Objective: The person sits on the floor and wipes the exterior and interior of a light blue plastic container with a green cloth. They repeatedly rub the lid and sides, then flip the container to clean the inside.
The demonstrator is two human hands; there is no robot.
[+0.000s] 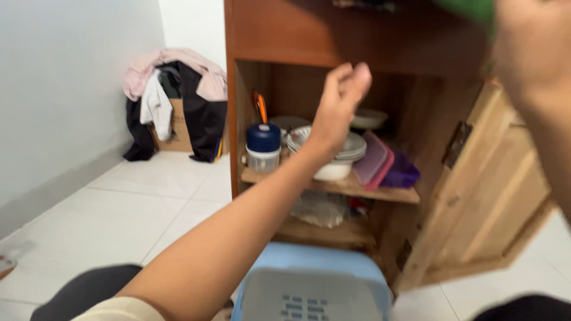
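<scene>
Plates stacked flat on the cabinet shelf
Left hand hovers released, fingers loosely curled; blurred right hand grasps something green.

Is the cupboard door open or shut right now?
Open. The wooden door is swung out to the right, leaving the shelves with stacked plates and a blue-lidded jar exposed behind the left hand.

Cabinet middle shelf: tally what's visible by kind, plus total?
Blue-lidded clear container: 1
Stack of plates: 1 (plate count not readable)
White bowl: 1
Pink ribbed lid: 1
Purple container: 1
Orange-handled utensil: 1
Total: 6

The left hand is raised in front of the shelf, empty, and hides part of the plates.
</scene>
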